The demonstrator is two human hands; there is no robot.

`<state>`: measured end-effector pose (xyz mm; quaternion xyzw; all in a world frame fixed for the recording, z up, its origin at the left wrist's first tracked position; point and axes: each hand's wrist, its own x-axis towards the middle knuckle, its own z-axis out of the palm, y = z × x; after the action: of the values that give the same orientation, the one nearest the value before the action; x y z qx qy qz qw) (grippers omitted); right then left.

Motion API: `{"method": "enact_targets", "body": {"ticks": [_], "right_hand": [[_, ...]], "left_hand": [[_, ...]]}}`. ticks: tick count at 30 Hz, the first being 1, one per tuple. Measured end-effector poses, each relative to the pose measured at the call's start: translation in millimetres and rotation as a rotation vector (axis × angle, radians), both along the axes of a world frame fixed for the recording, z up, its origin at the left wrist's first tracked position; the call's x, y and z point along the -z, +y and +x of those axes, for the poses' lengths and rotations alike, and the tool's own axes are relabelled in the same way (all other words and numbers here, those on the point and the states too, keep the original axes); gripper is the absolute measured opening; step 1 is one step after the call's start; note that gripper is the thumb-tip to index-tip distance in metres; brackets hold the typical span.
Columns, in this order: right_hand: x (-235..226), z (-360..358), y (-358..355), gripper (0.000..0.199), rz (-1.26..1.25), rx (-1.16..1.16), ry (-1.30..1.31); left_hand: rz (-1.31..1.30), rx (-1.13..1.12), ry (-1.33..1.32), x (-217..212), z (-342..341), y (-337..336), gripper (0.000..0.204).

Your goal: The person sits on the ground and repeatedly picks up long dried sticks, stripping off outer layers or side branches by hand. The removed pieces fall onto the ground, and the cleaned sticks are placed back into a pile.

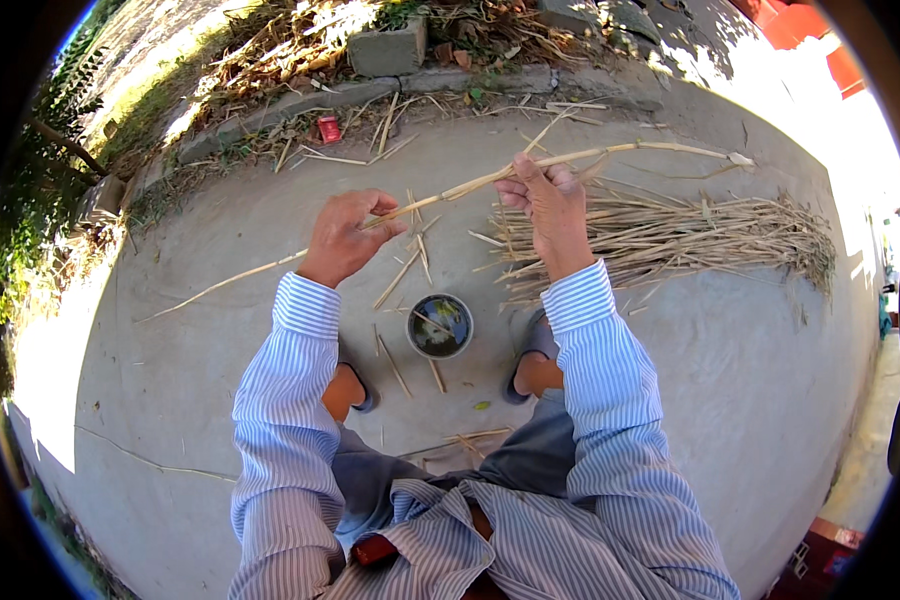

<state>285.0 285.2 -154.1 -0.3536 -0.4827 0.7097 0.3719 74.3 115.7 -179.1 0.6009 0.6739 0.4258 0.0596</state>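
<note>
A long, dry, pale stalk [660, 147] runs slantwise across the space in front of me, its thin end low at the left and a whitish tip at the far right. My right hand [548, 205] pinches it near the middle between thumb and fingers, where a loose strip sticks up. Around the thinner part, my left hand [350, 232] is curled, thumb and forefinger on either side of the stalk. Beneath my right hand lies a bundle of similar dry stalks [680, 235] on the concrete ground.
A round bowl of dark liquid [411, 335] with a short stick in it stands between my feet. Broken stalk pieces [395, 367] lie scattered around. Farther off are a red packet [329, 128], a low kerb [350, 95] and a grey block [388, 50].
</note>
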Motion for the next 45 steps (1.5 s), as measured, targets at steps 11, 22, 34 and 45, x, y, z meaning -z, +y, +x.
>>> {"method": "enact_targets", "body": {"ticks": [11, 22, 34, 45], "right_hand": [[7.2, 10.7, 18.2, 0.03, -0.073, 0.075, 0.124], [-1.4, 11.1, 9.7, 0.035, 0.104, 0.02, 0.037], [-2.5, 13.3, -1.7, 0.037, 0.222, 0.116, -0.022], [0.4, 0.9, -16.1, 0.04, 0.191, 0.057, -0.026]], "left_hand": [[0.113, -0.131, 0.022, -4.4, 15.4, 1.4, 0.013], [-0.086, -0.368, -0.367, 4.9, -18.5, -13.7, 0.019], [-0.135, -0.628, 0.416, 19.2, -68.3, -47.7, 0.023], [0.096, 0.05, 0.207, 10.7, -23.9, -2.3, 0.027]]}}
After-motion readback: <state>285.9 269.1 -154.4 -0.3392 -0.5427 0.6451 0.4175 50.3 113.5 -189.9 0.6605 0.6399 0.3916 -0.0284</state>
